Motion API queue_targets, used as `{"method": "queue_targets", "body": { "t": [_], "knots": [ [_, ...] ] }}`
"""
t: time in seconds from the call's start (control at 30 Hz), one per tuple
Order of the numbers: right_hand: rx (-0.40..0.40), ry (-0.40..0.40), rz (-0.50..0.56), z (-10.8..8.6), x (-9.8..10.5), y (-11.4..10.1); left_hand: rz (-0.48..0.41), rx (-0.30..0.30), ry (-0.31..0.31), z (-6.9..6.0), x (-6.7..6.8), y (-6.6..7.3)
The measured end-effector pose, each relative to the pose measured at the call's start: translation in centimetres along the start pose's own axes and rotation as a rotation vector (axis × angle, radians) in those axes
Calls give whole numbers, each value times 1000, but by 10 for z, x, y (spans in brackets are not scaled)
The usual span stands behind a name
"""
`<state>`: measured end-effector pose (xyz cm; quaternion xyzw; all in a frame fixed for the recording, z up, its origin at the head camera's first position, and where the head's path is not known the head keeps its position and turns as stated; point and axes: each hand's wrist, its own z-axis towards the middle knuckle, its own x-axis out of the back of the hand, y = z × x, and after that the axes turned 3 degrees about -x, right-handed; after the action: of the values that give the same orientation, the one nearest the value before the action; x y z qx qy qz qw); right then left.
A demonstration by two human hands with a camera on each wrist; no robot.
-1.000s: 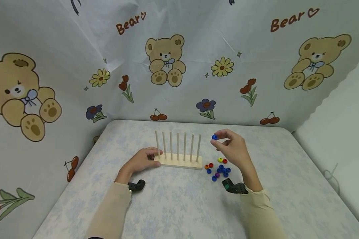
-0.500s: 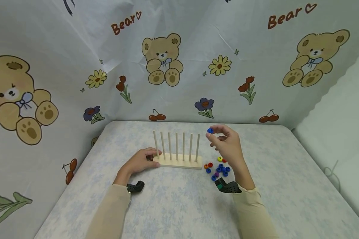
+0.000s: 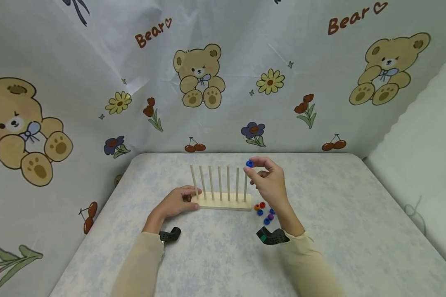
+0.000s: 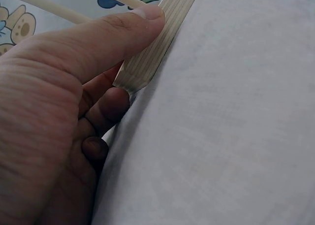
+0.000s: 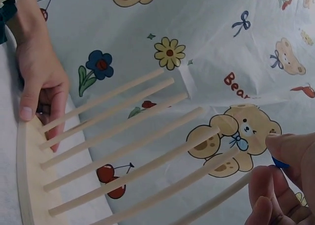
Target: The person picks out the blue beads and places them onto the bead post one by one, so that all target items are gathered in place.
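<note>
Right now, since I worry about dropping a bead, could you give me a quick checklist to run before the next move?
1. Blue bead pinched in the right hand: ok.
2. Wooden base gripped at its end by the left hand: ok.
3. Bead's hole lined up over the rightmost peg: cannot tell; fingers hide the meeting point.
4. Other six pegs bare: ok.
5. Loose beads off the base: ok.
</note>
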<state>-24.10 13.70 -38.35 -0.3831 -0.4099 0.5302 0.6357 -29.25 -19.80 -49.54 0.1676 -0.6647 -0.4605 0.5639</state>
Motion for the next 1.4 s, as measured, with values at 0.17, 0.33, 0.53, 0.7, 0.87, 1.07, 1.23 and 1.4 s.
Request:
{"method": "queue_targets", "body": {
  "t": [0.17, 0.33, 0.53, 0.7, 0.87, 1.07, 1.23, 1.4],
  "knots": [
    [-4, 2, -14, 0, -4, 1, 6, 1, 6, 0, -1, -2],
    [-18, -8, -34, 1, -4, 2, 2, -9, 13, -1, 0, 0],
    [-28, -27, -84, 1, -2, 4, -18, -13, 2, -2, -2, 3],
    [-29, -36, -109, 0, -4, 6, -14, 7, 4, -2, -3, 1],
    [-31, -35, -136, 0, -6, 8, -13, 3, 5, -2, -2, 0],
    [-66, -44, -167, 0, -5, 7, -7, -9, -1, -3, 0, 1],
    [-98, -68, -191, -4, -5, -12, -9, -24, 0, -4, 1, 3],
    [-113, -83, -219, -10, -4, -35, -17, -34, 2, -4, 0, 5]
  ]
}}
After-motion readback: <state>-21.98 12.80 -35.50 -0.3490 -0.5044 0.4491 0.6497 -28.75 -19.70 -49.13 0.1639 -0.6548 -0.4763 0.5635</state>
